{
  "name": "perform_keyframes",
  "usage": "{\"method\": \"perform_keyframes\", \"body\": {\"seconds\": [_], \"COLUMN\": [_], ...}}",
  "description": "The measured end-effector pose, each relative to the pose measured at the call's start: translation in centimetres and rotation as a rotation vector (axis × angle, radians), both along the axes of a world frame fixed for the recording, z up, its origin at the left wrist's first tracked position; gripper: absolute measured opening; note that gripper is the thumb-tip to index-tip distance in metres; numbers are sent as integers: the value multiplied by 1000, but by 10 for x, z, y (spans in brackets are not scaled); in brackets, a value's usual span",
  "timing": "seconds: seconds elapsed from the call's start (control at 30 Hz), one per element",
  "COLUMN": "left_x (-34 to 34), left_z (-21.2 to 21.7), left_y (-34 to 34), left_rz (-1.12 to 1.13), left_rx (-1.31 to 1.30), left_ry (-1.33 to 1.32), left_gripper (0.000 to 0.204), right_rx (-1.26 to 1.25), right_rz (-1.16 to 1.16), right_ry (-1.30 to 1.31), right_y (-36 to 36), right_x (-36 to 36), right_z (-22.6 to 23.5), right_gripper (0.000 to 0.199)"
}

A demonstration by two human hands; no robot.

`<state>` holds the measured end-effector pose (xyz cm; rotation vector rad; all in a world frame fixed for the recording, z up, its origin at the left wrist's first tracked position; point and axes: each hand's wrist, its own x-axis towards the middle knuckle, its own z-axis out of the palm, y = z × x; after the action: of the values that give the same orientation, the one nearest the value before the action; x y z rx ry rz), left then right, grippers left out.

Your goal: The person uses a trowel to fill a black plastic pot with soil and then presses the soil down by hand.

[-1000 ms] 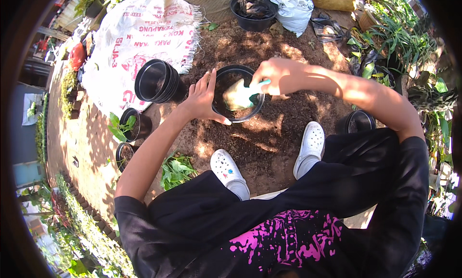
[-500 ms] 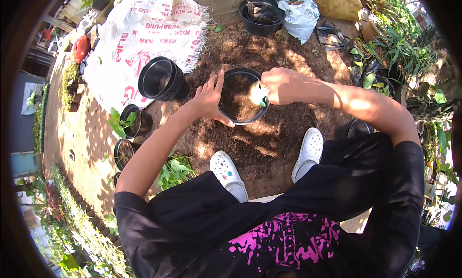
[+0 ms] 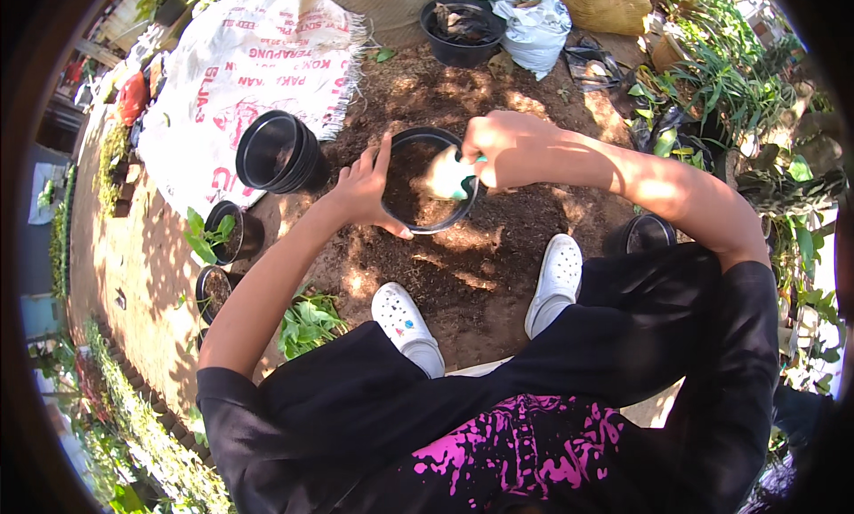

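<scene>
A round black plant pot point(image 3: 431, 230) stands on the soil in front of me, with dark soil inside. My left hand point(image 3: 360, 191) grips its left side, thumb at the near rim and fingers spread along the far left rim. At the right rim, my right hand point(image 3: 503, 149) is closed round the handle of a hand trowel point(image 3: 445, 174), mostly hidden in my fist. The trowel's pale, sunlit blade with a green part reaches into the pot; its tip is hard to make out in the glare.
A stack of black pots point(image 3: 277, 153) stands left, beside a white woven sack point(image 3: 258, 60). Potted seedlings point(image 3: 233, 234) and a leafy bunch point(image 3: 307, 325) lie nearer. A black tub point(image 3: 461, 35) and white bag point(image 3: 537, 38) stand at the back. Another pot point(image 3: 648, 235) is near my right knee.
The whole view has shifted, so things sit further left. Within the pot, the trowel blade has moved slightly toward the middle. Both hands keep their hold.
</scene>
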<state>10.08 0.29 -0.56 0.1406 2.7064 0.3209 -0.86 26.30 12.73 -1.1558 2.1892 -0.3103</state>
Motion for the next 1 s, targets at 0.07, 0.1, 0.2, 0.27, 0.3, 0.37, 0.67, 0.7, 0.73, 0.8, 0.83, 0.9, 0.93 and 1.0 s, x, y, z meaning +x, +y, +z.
{"method": "perform_keyframes", "body": {"seconds": [0.07, 0.1, 0.2, 0.27, 0.3, 0.37, 0.67, 0.7, 0.73, 0.8, 0.83, 0.9, 0.93, 1.0], "left_x": [-5, -8, -11, -12, -11, -9, 0, -1, -2, -8, -9, -5, -4, -14], "left_z": [4, 7, -4, -2, -2, -1, 0, 2, 3, 4, 4, 4, 4, 4], "left_y": [7, 9, 6, 6, 6, 3, 2, 3, 4, 7, 7, 1, -1, 11], "left_rz": [-6, -11, -35, -10, -9, -3, -11, -15, -19, -27, -21, -2, -7, -46], "left_rx": [6, 5, -11, -21, -22, -23, -33, -18, -3, -4, -27, -72, -80, -55], "left_ry": [8, 12, 31, -13, -16, -18, 15, 10, 5, -8, -24, -57, -56, -5], "left_gripper": [176, 176, 181, 181, 181, 180, 178, 177, 177, 177, 177, 176, 176, 175], "right_rx": [-133, -259, -177, -118, -89, -32, 126, 50, -26, -55, -81, -200, -292, -376], "right_rz": [200, 346, 268, 298, 330, 332, 291, 279, 271, 213, 286, 256, 147, 125], "right_ry": [194, 320, 248, 358, 437, 505, 365, 348, 330, 234, 200, 18, -128, -181], "right_y": [3, 7, 5, 1, -8, -9, -27, -23, -19, -20, -18, -10, -2, 9], "right_x": [5, 4, 15, 12, 13, 22, 9, 6, 3, -2, -9, -14, -15, -25], "right_z": [-2, -19, -32, -28, -26, -7, -14, -12, -11, -29, -52, -58, -49, -30], "right_gripper": [22, 18, 14, 11, 10, 8, 13, 15, 17, 17, 18, 19, 20, 23]}}
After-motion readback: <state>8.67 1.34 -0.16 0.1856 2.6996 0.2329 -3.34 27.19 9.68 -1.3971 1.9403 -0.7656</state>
